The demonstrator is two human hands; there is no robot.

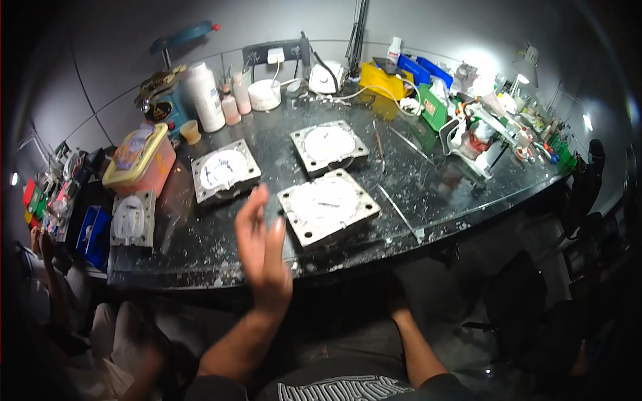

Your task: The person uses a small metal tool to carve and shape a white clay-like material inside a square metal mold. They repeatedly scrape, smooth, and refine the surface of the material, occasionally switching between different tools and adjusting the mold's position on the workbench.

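Note:
My left hand [263, 257] is raised at the table's front edge, open, its fingers stretched out and nothing in them. Closest to it is a square metal mould plate [358, 219], its round middle glaring white under the lamp. Behind that lies a second mould plate [351, 159]; a third mould plate [200, 190], with dark marks in its round recess, sits just left of my fingers. My right hand [397, 297] hangs low in the dark in front of the table. Its fingers are hidden, and whether it holds anything does not show.
Another mould plate [144, 238] lies by a lidded pink tub [150, 164] at the left. A white bottle [205, 100] and a paper-like cup [191, 133] stand behind. Thin tools, including a metal rod [398, 208], lie right of the plates. A green bin [433, 107] sits farther back.

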